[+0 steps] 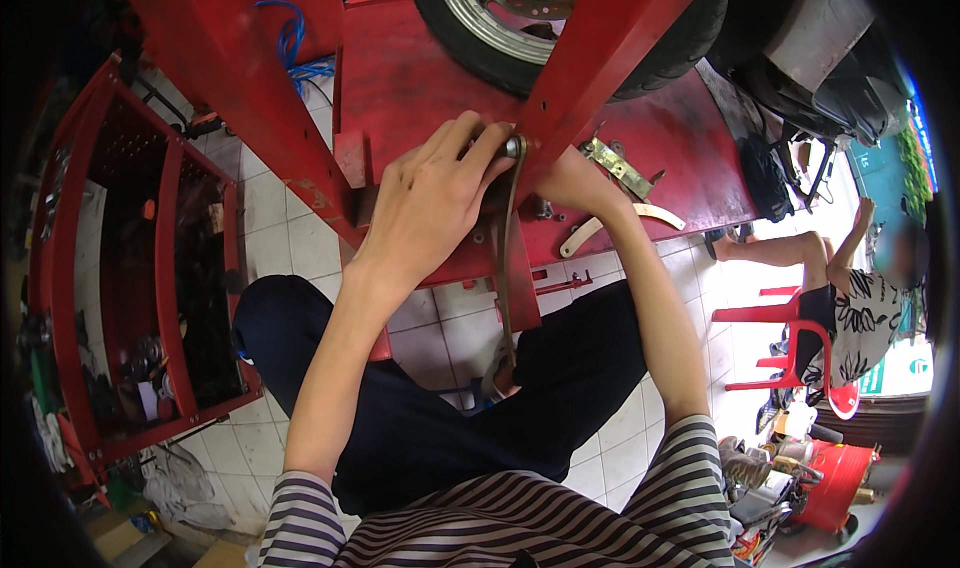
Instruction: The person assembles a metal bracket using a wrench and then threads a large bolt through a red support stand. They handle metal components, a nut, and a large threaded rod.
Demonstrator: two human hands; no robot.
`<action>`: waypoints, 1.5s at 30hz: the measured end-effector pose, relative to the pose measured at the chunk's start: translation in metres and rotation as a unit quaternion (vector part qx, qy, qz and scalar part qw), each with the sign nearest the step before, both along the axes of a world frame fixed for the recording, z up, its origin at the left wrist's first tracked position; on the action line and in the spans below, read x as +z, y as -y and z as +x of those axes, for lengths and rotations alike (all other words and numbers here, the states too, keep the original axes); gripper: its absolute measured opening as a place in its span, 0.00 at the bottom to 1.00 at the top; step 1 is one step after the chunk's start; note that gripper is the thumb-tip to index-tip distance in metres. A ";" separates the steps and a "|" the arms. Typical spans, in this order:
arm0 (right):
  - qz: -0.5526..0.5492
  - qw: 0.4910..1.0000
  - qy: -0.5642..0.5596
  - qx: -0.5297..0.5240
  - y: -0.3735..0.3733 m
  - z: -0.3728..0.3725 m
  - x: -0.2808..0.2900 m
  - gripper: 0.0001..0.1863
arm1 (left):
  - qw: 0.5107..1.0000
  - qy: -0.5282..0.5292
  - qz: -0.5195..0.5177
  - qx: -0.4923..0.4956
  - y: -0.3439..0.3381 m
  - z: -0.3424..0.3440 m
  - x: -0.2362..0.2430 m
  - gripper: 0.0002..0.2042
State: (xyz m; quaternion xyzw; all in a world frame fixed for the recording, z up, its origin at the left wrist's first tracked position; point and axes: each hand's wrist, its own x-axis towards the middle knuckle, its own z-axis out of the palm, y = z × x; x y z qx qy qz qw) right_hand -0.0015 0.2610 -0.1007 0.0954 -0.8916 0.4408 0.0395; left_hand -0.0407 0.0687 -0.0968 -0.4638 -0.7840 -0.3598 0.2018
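Note:
My left hand (428,193) is at the base of the slanted red post (605,48), its fingers curled in beside a round silver bolt-like head (515,148). What those fingers hold is hidden. From this head a long, thin, brownish metal bar (508,258) runs down over the edge of the red bench (440,78). My right hand (572,180) reaches in behind the post from the other side, and the post covers its fingers. Right of it lie a brass-coloured metal bracket (620,171) and a pale curved strip (622,226), with small nuts (544,208) close by.
A motorcycle wheel (450,28) is at the bench's far side. A red shelf cart (180,278) stands at left; a blue hose (290,43) hangs behind. At right, a person sits on a red plastic chair (770,318), near a red compressor-like tank (835,483).

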 end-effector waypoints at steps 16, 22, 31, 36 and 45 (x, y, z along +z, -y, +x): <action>0.026 0.992 -0.115 0.036 -0.015 -0.005 -0.019 0.24 | 0.998 -0.020 0.043 0.029 -0.002 0.004 -0.003 0.09; 0.051 0.995 -0.082 -0.002 -0.015 -0.004 -0.017 0.22 | 0.995 0.029 0.097 0.025 0.002 0.002 -0.001 0.08; 0.149 0.938 -0.243 -0.195 -0.030 0.006 0.007 0.16 | 0.958 0.049 0.281 0.032 0.020 0.001 -0.001 0.08; 0.152 0.890 -0.364 -0.229 -0.007 0.027 0.037 0.11 | 0.914 0.178 0.361 -0.058 0.025 0.013 0.008 0.08; 0.167 0.871 -0.450 0.106 0.034 0.069 0.016 0.17 | 0.699 0.572 0.386 -0.185 0.009 0.030 0.009 0.16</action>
